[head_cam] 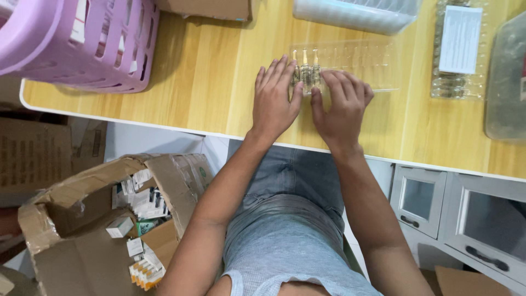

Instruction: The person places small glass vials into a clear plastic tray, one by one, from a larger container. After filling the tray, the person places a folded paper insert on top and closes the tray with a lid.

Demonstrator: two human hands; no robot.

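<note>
Wooden table [208, 82]: left hand [274, 101] and right hand [341, 107] press flat, grips open, half-hiding glass ampoules [307, 68].

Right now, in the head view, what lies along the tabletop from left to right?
Purple plastic basket → left hand → right hand, both on the clear ampoule tray → filled ampoule tray with white card → grey container.

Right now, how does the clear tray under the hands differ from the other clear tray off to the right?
The tray under the hands holds only a few small glass vials at its left end; the tray to the right looks full. A white paper lies on the right tray, none on the near one. Both hands touch the near tray only. Both are clear plastic.
</note>
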